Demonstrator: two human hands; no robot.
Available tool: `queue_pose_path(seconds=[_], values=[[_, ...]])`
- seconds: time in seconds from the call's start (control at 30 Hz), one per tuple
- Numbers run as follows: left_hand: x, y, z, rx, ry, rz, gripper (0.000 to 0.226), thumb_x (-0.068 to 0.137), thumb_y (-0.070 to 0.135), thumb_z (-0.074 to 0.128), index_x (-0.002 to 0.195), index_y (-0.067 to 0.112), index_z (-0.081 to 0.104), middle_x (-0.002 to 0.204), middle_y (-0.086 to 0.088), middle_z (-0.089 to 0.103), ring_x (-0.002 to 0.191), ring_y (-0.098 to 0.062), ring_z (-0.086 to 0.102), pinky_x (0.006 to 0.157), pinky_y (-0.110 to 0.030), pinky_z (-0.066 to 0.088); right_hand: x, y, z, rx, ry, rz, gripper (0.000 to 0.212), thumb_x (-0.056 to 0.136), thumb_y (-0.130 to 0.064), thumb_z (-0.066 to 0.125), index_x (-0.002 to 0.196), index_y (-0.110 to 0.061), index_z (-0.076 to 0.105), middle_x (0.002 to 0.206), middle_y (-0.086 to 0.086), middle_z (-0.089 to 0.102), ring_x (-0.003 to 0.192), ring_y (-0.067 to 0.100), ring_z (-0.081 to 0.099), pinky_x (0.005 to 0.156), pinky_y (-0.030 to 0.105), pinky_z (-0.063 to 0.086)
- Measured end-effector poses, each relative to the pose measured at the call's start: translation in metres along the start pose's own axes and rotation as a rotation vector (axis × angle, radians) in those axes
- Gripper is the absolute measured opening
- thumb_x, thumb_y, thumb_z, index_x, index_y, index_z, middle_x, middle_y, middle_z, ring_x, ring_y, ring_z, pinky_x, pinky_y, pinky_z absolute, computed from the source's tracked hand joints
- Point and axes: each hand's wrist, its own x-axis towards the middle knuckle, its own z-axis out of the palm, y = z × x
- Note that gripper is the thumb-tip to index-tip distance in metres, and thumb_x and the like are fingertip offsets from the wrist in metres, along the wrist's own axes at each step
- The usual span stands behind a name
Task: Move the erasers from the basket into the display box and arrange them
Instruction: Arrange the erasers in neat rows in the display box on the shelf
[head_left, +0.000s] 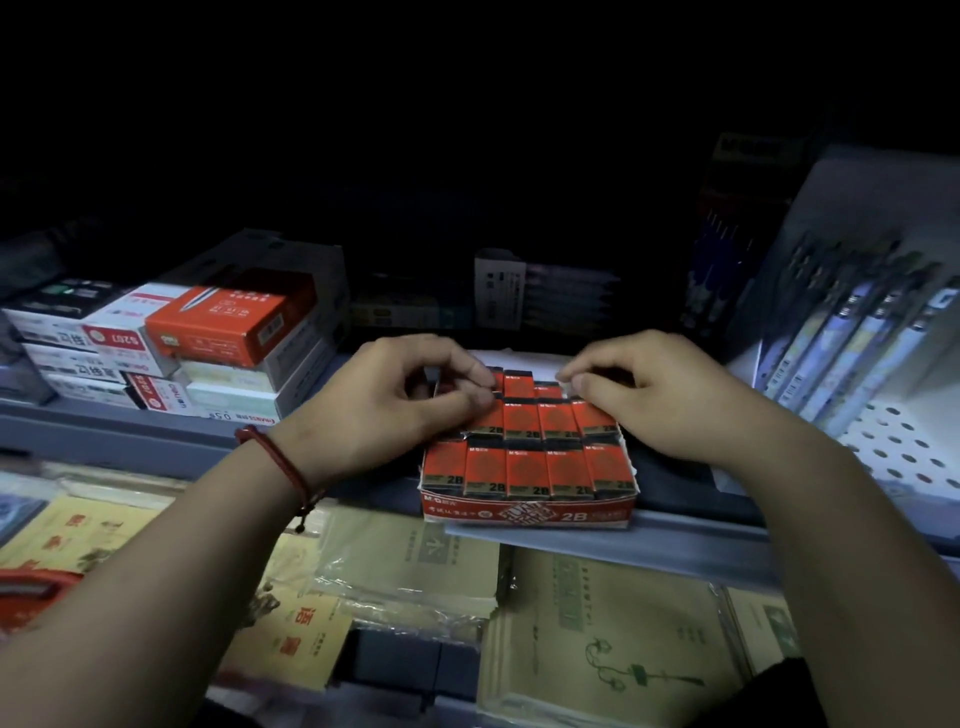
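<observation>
Flat, rectangular erasers in glossy red sleeves are packed in tight rows inside the shallow cardboard box; back-row ones, directly under the fingertips, are pinched by curled thumb and forefinger of left hand and right hand.

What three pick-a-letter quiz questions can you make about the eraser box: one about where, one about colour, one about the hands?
1. Where does the display box sit? A on the shelf edge; B on the floor; C in a drawer.
2. What colour are the erasers mostly? A blue; B green; C red.
3. What are the left hand and right hand doing? A hanging loose; B working on the back-row erasers; C holding pens.
1 A: it stands at the shelf's lip. 2 C: red wrappers, black bands. 3 B: both hands curl fingers onto that row.
</observation>
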Motion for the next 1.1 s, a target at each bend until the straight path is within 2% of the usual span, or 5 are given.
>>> queue_pose_path(seconds=[0.13, 0.4, 0.67, 0.83, 1.1], values=[[-0.006, 0.003, -0.004, -0.028, -0.107, -0.007, 0.037, 0.074, 0.043, 0.077, 0.108, 0.029, 0.074, 0.113, 0.006, 0.063, 0.087, -0.01, 0.068, 0.075, -0.024, 0.059, -0.007, 0.002, -0.003, 0.052, -0.069, -0.002, 0.016, 0.096, -0.032, 0.061, 0.101, -0.041, 0.073, 0.09, -0.009, 0.076, 0.085, 0.013, 0.072, 0.084, 0.041, 0.059], [-0.004, 0.008, -0.005, -0.088, -0.119, -0.066, 0.044, 0.069, 0.043, 0.079, 0.109, 0.027, 0.075, 0.115, 0.007, 0.063, 0.097, -0.009, 0.07, 0.083, -0.024, 0.061, -0.013, -0.001, -0.009, 0.173, -0.047, -0.025, 0.02, 0.087, -0.019, 0.076, 0.1, -0.035, 0.075, 0.085, -0.015, 0.07, 0.077, 0.01, 0.065, 0.075, 0.024, 0.055], [-0.009, 0.008, -0.004, -0.074, -0.113, -0.08, 0.034, 0.08, 0.034, 0.079, 0.112, 0.03, 0.072, 0.118, 0.009, 0.059, 0.1, -0.004, 0.068, 0.083, -0.024, 0.061, -0.002, 0.001, 0.007, 0.233, 0.274, 0.016, 0.021, 0.086, -0.02, 0.078, 0.104, -0.031, 0.072, 0.072, -0.005, 0.065, 0.061, -0.001, 0.059, 0.062, 0.016, 0.044], [-0.01, 0.008, -0.004, -0.055, -0.104, -0.073, 0.033, 0.082, 0.034, 0.079, 0.113, 0.03, 0.072, 0.117, 0.011, 0.058, 0.103, -0.006, 0.067, 0.086, -0.024, 0.06, 0.005, 0.001, 0.011, 0.169, 0.306, 0.039, 0.01, 0.089, -0.022, 0.075, 0.093, -0.031, 0.073, 0.082, -0.015, 0.069, 0.08, 0.004, 0.064, 0.068, 0.019, 0.045], [-0.011, 0.005, -0.002, -0.062, -0.093, -0.063, 0.035, 0.083, 0.034, 0.078, 0.116, 0.029, 0.07, 0.119, 0.01, 0.058, 0.106, -0.004, 0.065, 0.083, -0.016, 0.057, 0.004, 0.0, 0.006, -0.021, 0.183, 0.001, 0.02, 0.096, -0.022, 0.066, 0.115, -0.024, 0.074, 0.101, -0.016, 0.067, 0.096, 0.003, 0.059, 0.077, 0.018, 0.04]])
